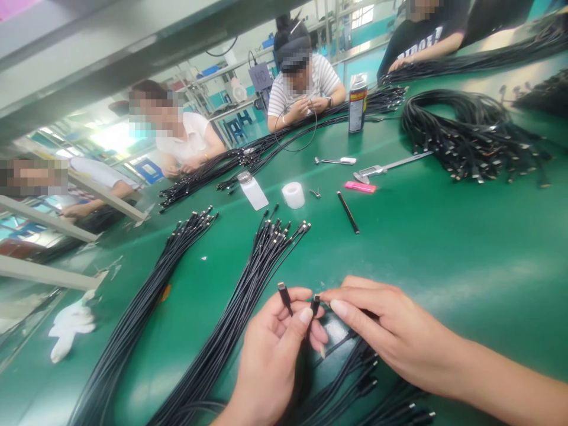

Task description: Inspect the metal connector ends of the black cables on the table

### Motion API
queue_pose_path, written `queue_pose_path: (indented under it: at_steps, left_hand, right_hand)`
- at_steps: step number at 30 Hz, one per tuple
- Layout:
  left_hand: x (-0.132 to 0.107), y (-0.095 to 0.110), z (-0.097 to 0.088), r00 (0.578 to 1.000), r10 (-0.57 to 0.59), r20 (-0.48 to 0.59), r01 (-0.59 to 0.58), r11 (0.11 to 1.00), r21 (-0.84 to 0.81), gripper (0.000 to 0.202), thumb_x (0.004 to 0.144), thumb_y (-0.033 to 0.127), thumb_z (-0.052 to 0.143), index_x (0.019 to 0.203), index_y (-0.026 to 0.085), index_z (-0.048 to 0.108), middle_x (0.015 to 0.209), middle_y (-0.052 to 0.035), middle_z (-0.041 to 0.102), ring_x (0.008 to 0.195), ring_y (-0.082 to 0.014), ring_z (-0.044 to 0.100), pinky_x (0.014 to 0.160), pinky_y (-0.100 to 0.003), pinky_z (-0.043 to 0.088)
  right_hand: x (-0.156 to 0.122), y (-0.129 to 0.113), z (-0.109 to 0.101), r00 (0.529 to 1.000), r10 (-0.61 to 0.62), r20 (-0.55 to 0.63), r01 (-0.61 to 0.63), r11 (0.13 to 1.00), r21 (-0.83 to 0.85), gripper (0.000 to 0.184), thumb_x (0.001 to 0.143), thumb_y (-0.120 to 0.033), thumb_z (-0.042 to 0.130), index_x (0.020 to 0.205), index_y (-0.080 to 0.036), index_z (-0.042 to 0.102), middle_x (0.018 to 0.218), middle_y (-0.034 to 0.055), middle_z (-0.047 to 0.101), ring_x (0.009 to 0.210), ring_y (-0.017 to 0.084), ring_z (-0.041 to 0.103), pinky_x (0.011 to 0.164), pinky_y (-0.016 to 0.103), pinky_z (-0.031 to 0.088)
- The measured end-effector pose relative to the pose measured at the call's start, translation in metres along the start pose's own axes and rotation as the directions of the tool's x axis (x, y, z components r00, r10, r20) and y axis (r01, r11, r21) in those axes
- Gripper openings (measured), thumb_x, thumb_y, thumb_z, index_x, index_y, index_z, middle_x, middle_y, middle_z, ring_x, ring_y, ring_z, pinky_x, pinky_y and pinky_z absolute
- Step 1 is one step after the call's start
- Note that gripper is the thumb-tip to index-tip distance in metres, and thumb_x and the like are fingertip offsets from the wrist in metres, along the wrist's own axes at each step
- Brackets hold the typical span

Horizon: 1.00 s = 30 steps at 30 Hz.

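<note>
We've got two black cable plugs (282,290) held in the left hand (270,361), with the right hand (394,331) fingers (339,307) pinching the second plug (316,305), just above the cable bundle (350,373).

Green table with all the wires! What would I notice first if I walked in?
The long bundles of black cables spread across the green workbench catch your eye first. At the bottom, the left hand holds two small cable plugs while the right hand reaches in beside them. Farther up, a tall spray can stands on the workbench.
</note>
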<state>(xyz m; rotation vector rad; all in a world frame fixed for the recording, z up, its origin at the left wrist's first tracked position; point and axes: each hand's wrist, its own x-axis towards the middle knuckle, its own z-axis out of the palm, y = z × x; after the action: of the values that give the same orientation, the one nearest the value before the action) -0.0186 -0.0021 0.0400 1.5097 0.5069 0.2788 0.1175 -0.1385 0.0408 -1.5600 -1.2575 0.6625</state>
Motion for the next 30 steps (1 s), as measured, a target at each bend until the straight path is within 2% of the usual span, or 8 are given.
queue_pose_path:
  at_steps: [5,10,15,25,30]
  left_hand:
    - [0.0011,-0.0007,-0.0007,1.000,-0.009,0.016,0.009,1.000,0.018,0.024,0.096,0.030,0.057,0.111,0.013,0.062,0.071,-0.0036,0.065,0.063,-0.0142,0.058,0.064,-0.028,0.050]
    - [0.0004,-0.0010,-0.0012,1.000,-0.001,0.022,0.001,0.999,0.035,0.021,0.096,0.030,0.057,0.107,0.014,0.065,0.070,-0.0024,0.064,0.063,-0.0138,0.058,0.065,-0.027,0.050]
    - [-0.0012,0.0003,-0.0010,1.000,0.017,0.017,-0.018,0.997,0.077,0.018,0.095,0.029,0.058,0.104,0.015,0.066,0.069,-0.0017,0.065,0.063,-0.0136,0.059,0.067,-0.026,0.050]
    - [-0.0011,0.0036,0.0009,1.000,0.013,0.008,-0.014,0.993,0.115,0.017,0.094,0.027,0.058,0.099,0.014,0.068,0.069,-0.0021,0.066,0.063,-0.0134,0.060,0.066,-0.025,0.050]
    - [-0.0013,0.0034,-0.0003,1.000,0.021,0.014,-0.023,0.992,0.121,0.018,0.094,0.028,0.059,0.099,0.014,0.068,0.069,-0.0021,0.066,0.063,-0.0133,0.060,0.065,-0.024,0.050]
  right_hand:
    - [-0.0020,0.0014,0.0000,1.000,0.010,-0.008,-0.010,1.000,0.029,0.029,0.103,-0.024,0.044,0.094,-0.026,0.072,0.088,-0.0036,0.069,0.083,0.012,0.059,0.078,0.024,0.043]
    - [-0.0016,0.0005,0.0007,1.000,0.010,0.004,-0.010,1.000,0.028,0.031,0.103,-0.024,0.044,0.091,-0.026,0.073,0.087,-0.0025,0.068,0.083,0.012,0.060,0.078,0.024,0.043]
    - [-0.0004,-0.0008,-0.0005,0.999,0.013,0.035,-0.015,0.998,0.057,0.032,0.103,-0.020,0.045,0.089,-0.027,0.073,0.082,-0.0051,0.067,0.081,0.012,0.057,0.078,0.023,0.041]
    - [-0.0013,-0.0010,-0.0023,0.999,0.008,0.044,-0.011,0.997,0.073,0.031,0.102,-0.018,0.047,0.102,-0.034,0.074,0.084,-0.0081,0.067,0.081,0.009,0.057,0.078,0.020,0.040]
    - [-0.0021,0.0001,-0.0026,0.999,0.010,0.046,-0.013,0.997,0.075,0.031,0.102,-0.019,0.048,0.102,-0.034,0.075,0.083,-0.0081,0.067,0.081,0.009,0.056,0.078,0.019,0.039]
